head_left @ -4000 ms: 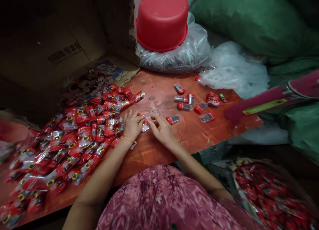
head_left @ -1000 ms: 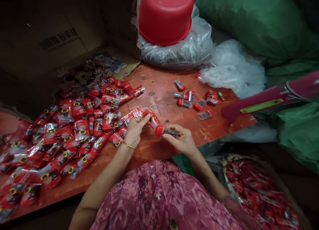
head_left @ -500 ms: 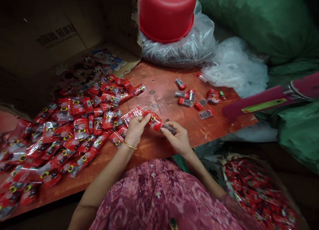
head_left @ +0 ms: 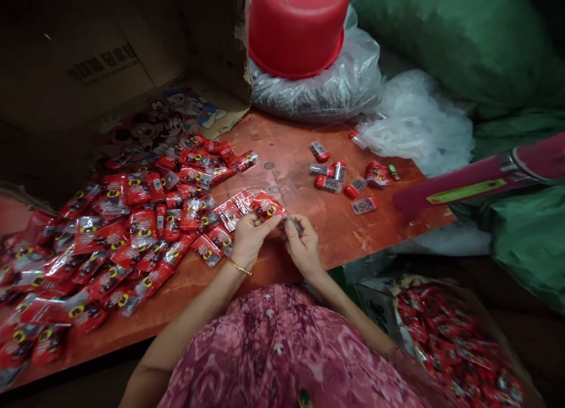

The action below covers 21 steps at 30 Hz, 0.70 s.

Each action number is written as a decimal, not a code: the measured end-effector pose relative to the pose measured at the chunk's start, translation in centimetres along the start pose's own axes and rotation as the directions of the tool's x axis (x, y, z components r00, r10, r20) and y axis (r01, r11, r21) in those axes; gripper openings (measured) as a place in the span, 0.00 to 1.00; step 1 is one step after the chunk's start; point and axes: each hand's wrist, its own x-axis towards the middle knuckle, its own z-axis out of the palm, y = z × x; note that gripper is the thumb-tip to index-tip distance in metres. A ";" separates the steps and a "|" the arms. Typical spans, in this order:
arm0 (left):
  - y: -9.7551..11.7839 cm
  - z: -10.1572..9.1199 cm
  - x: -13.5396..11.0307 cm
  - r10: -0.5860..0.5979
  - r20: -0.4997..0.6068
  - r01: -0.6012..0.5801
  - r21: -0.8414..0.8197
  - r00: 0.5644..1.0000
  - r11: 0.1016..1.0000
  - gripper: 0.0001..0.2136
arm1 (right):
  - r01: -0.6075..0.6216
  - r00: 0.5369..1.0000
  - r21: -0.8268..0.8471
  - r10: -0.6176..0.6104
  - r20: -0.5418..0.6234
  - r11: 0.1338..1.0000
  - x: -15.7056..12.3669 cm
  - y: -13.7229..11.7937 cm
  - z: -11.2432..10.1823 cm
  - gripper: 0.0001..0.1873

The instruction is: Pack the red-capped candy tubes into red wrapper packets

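My left hand point(head_left: 248, 238), with a thin gold bangle, pinches the edge of a red printed packet point(head_left: 266, 206) from a short strip of empty packets. My right hand point(head_left: 301, 245) grips a small clear tube with a red cap point(head_left: 292, 224) and holds it at the packet's mouth; the cap end is inside the packet. Both hands meet just above the red-brown board point(head_left: 282, 261). A big pile of filled red packets point(head_left: 132, 225) spreads to the left of my hands.
Several loose red-capped tubes point(head_left: 342, 181) lie at the far right of the board. Behind stand an upturned red bucket point(head_left: 298, 25) on a clear plastic bag point(head_left: 318, 96), a cardboard box point(head_left: 110, 72), green sacks point(head_left: 441, 37), and a box of red packets point(head_left: 454, 343) lower right.
My right hand has moved left with the tube and pushed its red cap into the packet held by my left hand. The hands have closed together.
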 end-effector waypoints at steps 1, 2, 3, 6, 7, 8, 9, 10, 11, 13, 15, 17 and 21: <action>-0.1 0.0 0.0 -0.005 0.000 0.005 -0.010 1.000 1.000 0.16 | -0.017 0.999 0.000 0.017 0.038 1.000 0.1 0.0 -0.1 0.16; -0.2 0.0 0.0 -0.012 0.012 0.012 -0.015 1.000 1.000 0.16 | -0.048 0.995 0.011 0.047 0.086 0.999 0.3 -0.1 -0.2 0.16; -0.2 0.0 0.0 -0.019 0.035 0.020 -0.016 0.999 1.000 0.17 | -0.086 0.987 0.028 0.081 0.137 0.996 0.5 -0.2 -0.3 0.16; -0.1 0.0 -0.2 -0.031 0.141 0.036 -0.029 0.989 0.999 0.17 | -0.128 0.965 0.029 0.118 0.233 0.991 1.1 -0.4 -0.7 0.16; 0.0 0.0 -0.2 -0.034 0.170 0.042 -0.045 0.985 0.998 0.17 | -0.108 0.964 0.002 0.104 0.243 0.994 1.1 -0.4 -0.7 0.15; 0.1 0.0 -0.2 -0.032 0.180 0.045 -0.071 0.983 0.996 0.17 | -0.078 0.967 -0.029 0.082 0.243 0.997 1.2 -0.5 -0.7 0.14; 0.1 0.0 -0.2 -0.029 0.175 0.047 -0.101 0.984 0.994 0.16 | -0.049 0.970 -0.052 0.060 0.234 0.997 1.2 -0.5 -0.6 0.14; 0.2 0.0 -0.2 -0.030 0.167 0.050 -0.119 0.985 0.992 0.16 | -0.031 0.973 -0.054 0.043 0.225 0.998 1.1 -0.5 -0.4 0.13; 0.3 -0.1 -0.1 -0.033 0.161 0.054 -0.125 0.986 0.991 0.16 | -0.032 0.974 -0.031 0.038 0.223 0.999 1.0 -0.6 -0.2 0.13; 0.5 -0.2 0.0 -0.041 0.151 0.058 -0.108 0.988 0.992 0.17 | -0.078 0.964 0.068 0.057 0.260 0.995 0.7 -0.7 0.0 0.14; 0.6 -0.4 0.1 -0.051 0.129 0.065 -0.100 0.990 0.993 0.17 | -0.132 0.940 0.140 0.079 0.331 0.981 0.6 -0.7 -0.1 0.15; 0.7 -0.6 0.3 -0.045 0.095 0.057 -0.128 0.994 0.990 0.18 | -0.132 0.928 0.128 0.077 0.366 0.983 0.6 -0.7 -0.5 0.17; 0.9 -0.8 0.5 -0.035 0.106 0.046 -0.103 0.994 0.994 0.21 | -0.063 0.948 0.057 0.042 0.315 0.996 1.8 -0.7 -0.4 0.18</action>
